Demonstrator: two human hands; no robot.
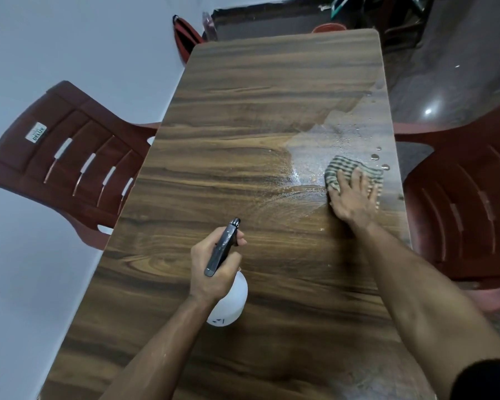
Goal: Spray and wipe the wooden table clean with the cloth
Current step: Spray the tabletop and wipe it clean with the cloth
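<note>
A person is wiping a wet wooden surface with a cloth while holding a spray bottle.

The right hand (354, 197) is pressing flat on the striped cloth (347, 171), its fingers (358, 177) lying spread and straight over the fabric near the right edge of the surface (243, 111). The cloth is lying in a wet patch (324, 145), with droplets (375, 157) sitting just beside it toward the edge. The left hand (214, 264) is gripping the spray bottle (231, 301) by its neck, fingers curled round it under the dark trigger head (221, 249); the white bottle is hanging above the middle of the surface. A brown plastic chair (70, 157) is standing at the left side, and another chair (462, 212) at the right.
</note>
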